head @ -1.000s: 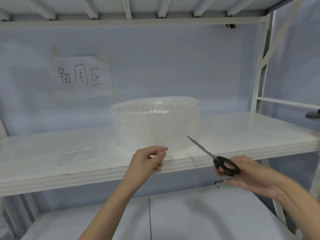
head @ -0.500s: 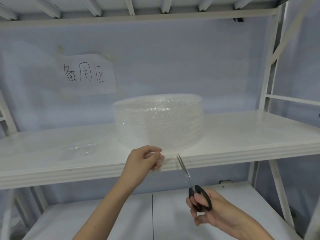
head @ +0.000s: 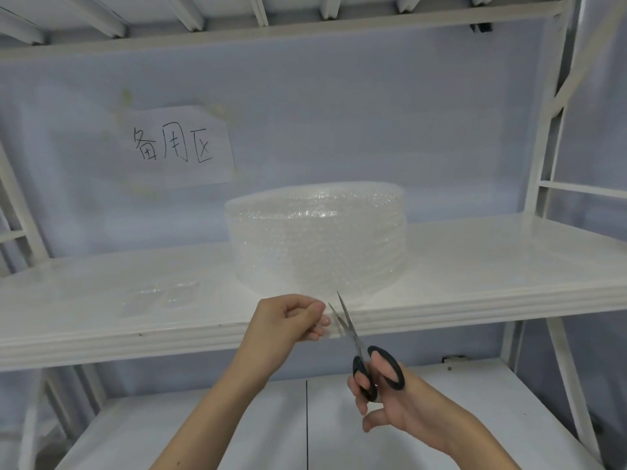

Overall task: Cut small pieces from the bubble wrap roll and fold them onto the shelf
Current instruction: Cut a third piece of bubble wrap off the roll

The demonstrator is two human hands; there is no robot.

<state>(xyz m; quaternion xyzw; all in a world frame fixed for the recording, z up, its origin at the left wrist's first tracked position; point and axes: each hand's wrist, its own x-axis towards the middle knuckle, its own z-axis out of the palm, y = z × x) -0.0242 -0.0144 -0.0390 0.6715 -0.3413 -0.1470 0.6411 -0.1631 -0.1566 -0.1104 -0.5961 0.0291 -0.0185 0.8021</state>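
A clear bubble wrap roll (head: 317, 239) stands on end in the middle of the white shelf (head: 475, 266). Its loose end hangs over the shelf's front edge, and my left hand (head: 288, 320) pinches that end. My right hand (head: 383, 398) grips black-handled scissors (head: 369, 361). Their blades are spread apart and point up at the loose wrap, just right of my left fingers. A folded clear piece of bubble wrap (head: 163, 293) lies flat on the shelf to the left of the roll.
A paper sign (head: 176, 147) with handwritten characters is stuck on the back wall. White frame posts (head: 549, 130) rise at the right. A lower white shelf (head: 475, 418) lies beneath my hands, and another shelf board (head: 271, 32) sits overhead.
My right hand swung the scissors from the right to just beside my left fingers, and the blades have spread apart at the wrap's loose end. My left hand kept its pinch.
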